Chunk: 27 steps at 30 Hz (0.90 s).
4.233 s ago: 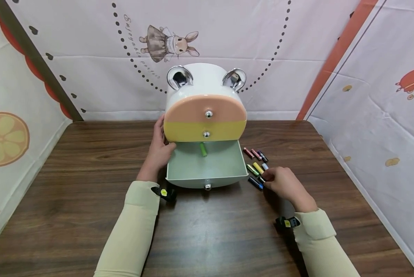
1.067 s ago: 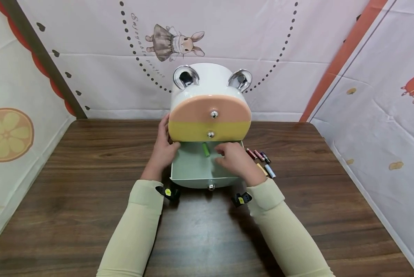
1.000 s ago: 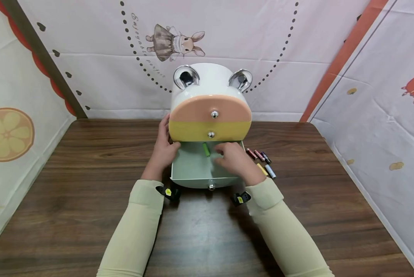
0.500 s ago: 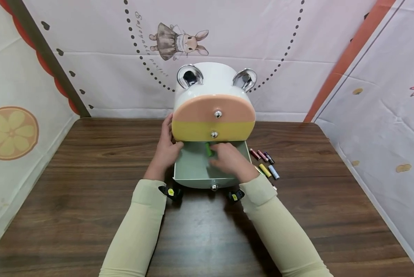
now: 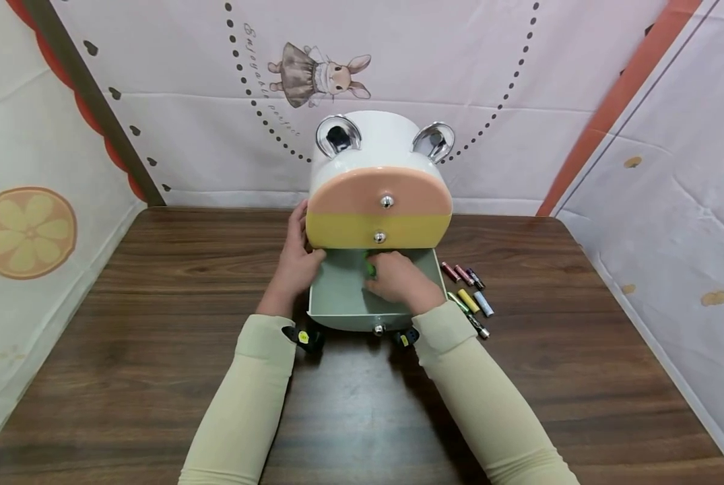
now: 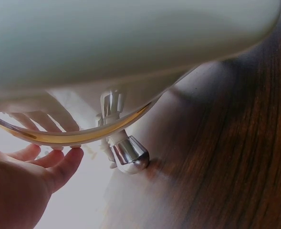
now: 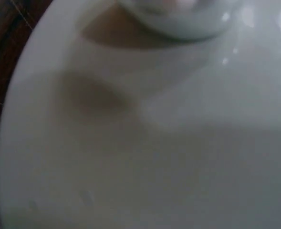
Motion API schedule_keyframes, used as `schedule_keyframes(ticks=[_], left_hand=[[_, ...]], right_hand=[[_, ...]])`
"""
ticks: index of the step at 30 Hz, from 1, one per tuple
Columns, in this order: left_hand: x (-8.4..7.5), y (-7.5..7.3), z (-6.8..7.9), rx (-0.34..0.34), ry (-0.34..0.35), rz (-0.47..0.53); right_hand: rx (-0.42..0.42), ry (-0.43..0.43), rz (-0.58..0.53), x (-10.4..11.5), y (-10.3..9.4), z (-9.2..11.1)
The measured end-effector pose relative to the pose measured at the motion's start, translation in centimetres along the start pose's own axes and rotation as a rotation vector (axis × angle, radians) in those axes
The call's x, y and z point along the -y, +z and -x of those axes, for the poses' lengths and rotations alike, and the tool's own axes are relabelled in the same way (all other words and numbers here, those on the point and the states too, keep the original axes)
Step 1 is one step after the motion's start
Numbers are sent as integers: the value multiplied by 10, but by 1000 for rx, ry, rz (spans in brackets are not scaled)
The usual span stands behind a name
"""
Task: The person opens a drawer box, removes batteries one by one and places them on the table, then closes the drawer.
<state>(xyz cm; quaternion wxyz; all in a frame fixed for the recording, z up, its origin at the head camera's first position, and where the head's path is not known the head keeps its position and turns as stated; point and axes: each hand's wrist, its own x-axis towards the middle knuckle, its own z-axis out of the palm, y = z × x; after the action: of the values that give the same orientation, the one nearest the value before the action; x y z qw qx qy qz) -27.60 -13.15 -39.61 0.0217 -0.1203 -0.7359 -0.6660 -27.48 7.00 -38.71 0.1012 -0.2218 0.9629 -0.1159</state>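
Note:
A small white desktop drawer cabinet (image 5: 374,138) with two chrome ear-like discs stands on the table. Its green bottom drawer (image 5: 343,300) is pulled out. My left hand (image 5: 295,266) rests along the cabinet's left side, thumb by the drawer's edge; in the left wrist view, its fingers (image 6: 66,167) touch the curved side. My right hand (image 5: 395,277) reaches inside the drawer with bent fingers at a green battery (image 5: 370,269), partly covering it. Whether the fingers pinch anything is hidden. The right wrist view shows only a blurred pale surface (image 7: 178,167).
Several loose batteries, including a yellow one (image 5: 467,300) and a pale blue one (image 5: 483,304), lie on the wooden table (image 5: 362,417) right of the drawer. The peach (image 5: 343,192) and yellow (image 5: 340,231) drawers above are closed. Printed cloth (image 5: 216,155) hangs behind.
My right hand has moved from the batteries on the table into the drawer, then slightly left to the green battery. A dark blue battery is gone from the table. The left hand stays put.

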Motion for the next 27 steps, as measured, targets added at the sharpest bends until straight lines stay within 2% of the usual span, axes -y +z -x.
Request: schedule_keyframes(ticks=[7,13,17,24,27], left_hand=[[-1,2,0,3,2,0],[-1,1,0,-7,-6,-15],[-1,1,0,-9,-6,-20],[0,2,-1,-9,-3,-16],[0,2,-1,-11,3,-11]], right_hand=[[-21,-37,28,-3,2,1],[-97,-148,16,-9,4,5],[-109,-194,-3,-11,6,7],[-107,-193,-52,-2,8,7],[-93,-175,-41,3,9,6]])
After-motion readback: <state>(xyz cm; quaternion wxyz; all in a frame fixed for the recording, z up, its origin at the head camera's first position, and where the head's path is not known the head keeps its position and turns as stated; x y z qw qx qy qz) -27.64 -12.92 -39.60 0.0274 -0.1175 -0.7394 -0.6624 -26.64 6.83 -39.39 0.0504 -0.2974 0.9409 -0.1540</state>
